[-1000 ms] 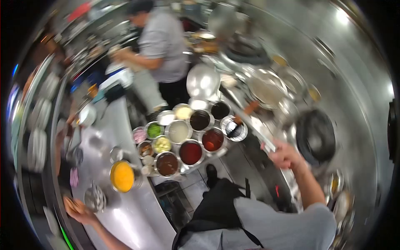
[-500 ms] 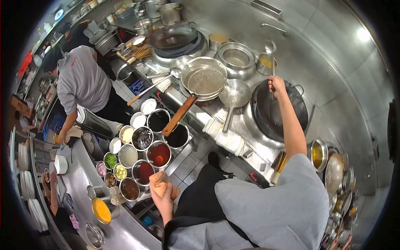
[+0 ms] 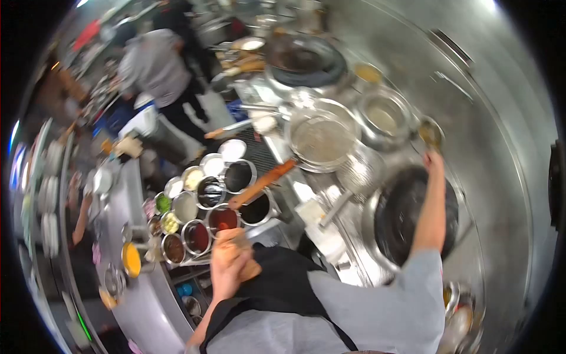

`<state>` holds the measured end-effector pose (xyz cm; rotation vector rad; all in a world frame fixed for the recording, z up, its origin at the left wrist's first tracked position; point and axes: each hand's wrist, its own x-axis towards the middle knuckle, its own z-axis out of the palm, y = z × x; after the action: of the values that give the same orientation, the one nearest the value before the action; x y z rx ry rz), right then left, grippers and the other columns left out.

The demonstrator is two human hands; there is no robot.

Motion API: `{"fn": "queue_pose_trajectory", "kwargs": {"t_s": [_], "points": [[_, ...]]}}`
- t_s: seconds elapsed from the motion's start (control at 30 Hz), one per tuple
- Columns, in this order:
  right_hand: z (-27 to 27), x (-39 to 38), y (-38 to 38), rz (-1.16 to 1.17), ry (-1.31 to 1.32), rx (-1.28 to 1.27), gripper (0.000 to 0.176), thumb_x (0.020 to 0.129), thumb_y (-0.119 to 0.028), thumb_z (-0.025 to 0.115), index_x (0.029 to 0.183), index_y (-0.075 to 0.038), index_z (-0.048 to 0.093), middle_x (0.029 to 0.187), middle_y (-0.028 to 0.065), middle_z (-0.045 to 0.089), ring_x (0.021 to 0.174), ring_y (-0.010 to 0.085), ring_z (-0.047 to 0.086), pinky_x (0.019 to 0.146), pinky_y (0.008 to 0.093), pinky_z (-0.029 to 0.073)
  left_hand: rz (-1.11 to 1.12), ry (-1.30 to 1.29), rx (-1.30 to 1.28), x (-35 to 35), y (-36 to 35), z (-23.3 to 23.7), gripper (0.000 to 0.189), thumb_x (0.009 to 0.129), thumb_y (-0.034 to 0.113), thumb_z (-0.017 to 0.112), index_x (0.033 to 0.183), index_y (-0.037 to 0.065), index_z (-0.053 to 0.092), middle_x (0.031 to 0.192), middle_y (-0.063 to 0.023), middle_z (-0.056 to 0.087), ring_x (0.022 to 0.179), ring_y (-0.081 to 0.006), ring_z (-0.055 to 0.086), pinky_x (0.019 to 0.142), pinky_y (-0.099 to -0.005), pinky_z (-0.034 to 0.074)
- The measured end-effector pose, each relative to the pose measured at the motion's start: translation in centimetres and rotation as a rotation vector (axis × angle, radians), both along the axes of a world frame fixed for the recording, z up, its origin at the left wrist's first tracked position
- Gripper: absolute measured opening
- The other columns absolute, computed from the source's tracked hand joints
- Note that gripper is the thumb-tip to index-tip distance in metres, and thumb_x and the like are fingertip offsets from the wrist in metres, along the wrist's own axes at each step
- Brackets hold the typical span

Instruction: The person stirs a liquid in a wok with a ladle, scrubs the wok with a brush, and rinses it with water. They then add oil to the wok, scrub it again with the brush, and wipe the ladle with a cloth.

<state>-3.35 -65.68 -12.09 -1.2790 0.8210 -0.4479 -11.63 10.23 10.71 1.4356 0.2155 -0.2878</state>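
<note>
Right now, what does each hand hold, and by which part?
Right hand grips a ladle by its handle; left hand clasps a brown object, too blurred to name.

You have two hands in view, the left hand (image 3: 227,262) and the right hand (image 3: 435,158). You see two dark woks, the near wok (image 3: 407,221) and the far wok (image 3: 303,59). There is one wooden-handled strainer (image 3: 321,138), one skimmer (image 3: 358,171), one ladle (image 3: 430,133), one steel pot (image 3: 383,115) and one brown object (image 3: 249,270). The round sauce bowls (image 3: 211,192) number at least twelve; blur prevents a firmer count. One co-worker (image 3: 154,65) is in view.
</note>
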Motion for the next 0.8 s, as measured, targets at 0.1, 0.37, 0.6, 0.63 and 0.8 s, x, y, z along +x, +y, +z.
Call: {"fn": "queue_pose_trajectory", "kwargs": {"t_s": [0.1,0.37,0.6,0.63,0.8], "points": [[-2.0,-0.4,3.3,-0.088,0.276,-0.309,0.026,0.086,-0.016,0.052,0.063,-0.004,0.048,0.045,0.0098,0.046,0.031,0.0253,0.045,0.028,0.0404,0.033,-0.127,-0.133,0.017,2.3,-0.7,-2.6,0.049,0.086,0.005,0.072,0.130,0.004,0.051,0.115,-0.0047,0.061,0.105,-0.0144,0.059,0.093,-0.0304,0.048],[3.8,0.3,20.7,-0.121,0.048,0.084,0.007,0.093,-0.012,0.056,0.098,-0.008,0.053,0.063,0.0007,0.052,0.043,0.0130,0.046,0.037,0.0289,0.037,-0.410,-0.191,0.624,7.7,-0.6,-7.4,0.044,0.081,0.028,0.076,0.111,0.003,0.056,0.096,-0.0174,0.069,0.091,-0.0311,0.069,0.080,-0.0389,0.052],[-2.6,9.5,13.9,-0.007,0.273,0.162,0.024,0.088,-0.008,0.052,0.065,-0.013,0.047,0.051,-0.0018,0.044,0.038,0.0109,0.039,0.035,0.0291,0.033,-0.720,-0.014,0.726,8.0,2.7,-12.2,0.050,0.078,0.031,0.073,0.118,0.007,0.056,0.102,-0.0176,0.069,0.095,-0.0324,0.068,0.082,-0.0411,0.052],[-4.3,10.8,11.8,0.044,0.124,0.357,0.024,0.087,-0.007,0.052,0.065,-0.013,0.046,0.052,-0.0020,0.043,0.039,0.0104,0.040,0.036,0.0283,0.033,-0.726,0.009,0.697,7.5,3.4,-13.8,0.051,0.078,0.030,0.073,0.120,0.007,0.056,0.104,-0.0167,0.069,0.095,-0.0306,0.068,0.083,-0.0403,0.052],[-4.6,10.1,10.8,0.244,-0.630,1.202,0.016,0.089,-0.008,0.050,0.073,-0.012,0.047,0.061,-0.0036,0.042,0.050,0.0083,0.045,0.044,0.0230,0.034,-0.594,0.274,0.354,5.6,6.3,-20.3,0.050,0.077,0.022,0.073,0.123,0.010,0.057,0.100,-0.0062,0.066,0.091,-0.0175,0.064,0.076,-0.0349,0.052]]}}
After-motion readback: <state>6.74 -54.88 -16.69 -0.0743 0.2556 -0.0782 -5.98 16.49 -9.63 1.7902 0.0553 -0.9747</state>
